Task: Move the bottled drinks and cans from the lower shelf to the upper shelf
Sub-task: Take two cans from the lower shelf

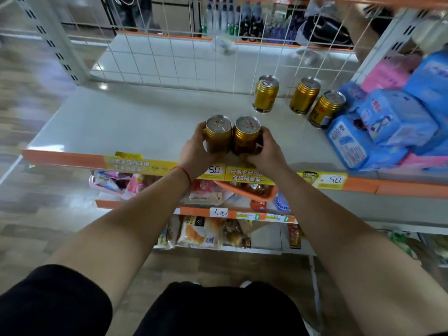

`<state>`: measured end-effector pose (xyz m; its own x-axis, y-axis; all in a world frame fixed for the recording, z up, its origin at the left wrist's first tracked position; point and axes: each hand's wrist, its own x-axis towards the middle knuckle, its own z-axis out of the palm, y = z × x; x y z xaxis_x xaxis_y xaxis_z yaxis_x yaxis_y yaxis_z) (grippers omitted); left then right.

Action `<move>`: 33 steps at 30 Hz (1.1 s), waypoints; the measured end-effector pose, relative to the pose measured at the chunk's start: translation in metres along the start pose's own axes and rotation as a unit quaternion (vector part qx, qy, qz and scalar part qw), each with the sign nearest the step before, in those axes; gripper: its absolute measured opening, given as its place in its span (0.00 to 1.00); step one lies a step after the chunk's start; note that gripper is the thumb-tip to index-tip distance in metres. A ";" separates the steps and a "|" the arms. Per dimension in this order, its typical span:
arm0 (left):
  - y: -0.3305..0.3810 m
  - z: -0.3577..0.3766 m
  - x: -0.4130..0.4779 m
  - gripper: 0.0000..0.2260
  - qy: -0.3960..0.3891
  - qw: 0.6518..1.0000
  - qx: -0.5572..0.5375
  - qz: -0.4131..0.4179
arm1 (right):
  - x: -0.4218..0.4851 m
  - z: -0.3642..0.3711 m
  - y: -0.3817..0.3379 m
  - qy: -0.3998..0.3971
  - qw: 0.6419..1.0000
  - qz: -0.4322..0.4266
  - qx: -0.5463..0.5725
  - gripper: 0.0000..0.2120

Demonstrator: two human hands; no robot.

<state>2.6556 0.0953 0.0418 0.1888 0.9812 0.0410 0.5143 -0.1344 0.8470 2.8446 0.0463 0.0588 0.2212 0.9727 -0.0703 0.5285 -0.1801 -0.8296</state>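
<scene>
Two gold cans (219,138) — bases hidden — in left hand (194,155), right hand (265,152)

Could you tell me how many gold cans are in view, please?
5 cans: one in the left hand, one in the right hand, three standing on the shelf beside blue packs. Others may be hidden.

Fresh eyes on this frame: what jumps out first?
Two gold cans side by side at centre, by the front edge of the grey shelf: the left hand grips the left gold can and the right hand grips the right gold can. Three more gold cans stand behind, near the wire grid, with blue and pink soft packs piled far right.
</scene>
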 end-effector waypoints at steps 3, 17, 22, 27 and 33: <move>-0.002 0.004 0.000 0.36 0.016 1.000 0.002 0.002 | 0.000 0.003 0.001 0.013 1.000 -0.007 -0.002 0.39; -0.011 0.005 0.005 0.38 0.005 0.997 -0.071 0.027 | 0.013 0.005 0.010 0.019 0.999 -0.037 0.013 0.38; -0.007 0.001 0.005 0.37 0.001 0.997 -0.079 0.021 | 0.014 0.004 0.010 0.014 0.998 -0.041 0.038 0.37; 0.007 -0.009 -0.003 0.37 -0.002 0.994 -0.108 0.032 | 0.008 -0.003 0.001 0.011 0.997 -0.048 0.066 0.38; 0.033 -0.024 -0.020 0.38 0.000 0.991 -0.128 0.040 | -0.012 -0.025 -0.025 0.009 0.997 -0.058 0.048 0.39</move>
<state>2.6486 0.0744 0.0822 0.2199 0.9689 0.1136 0.2689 -0.1721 0.9477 2.8491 0.0359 0.0940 0.1784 0.9832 0.0387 0.4715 -0.0509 -0.8804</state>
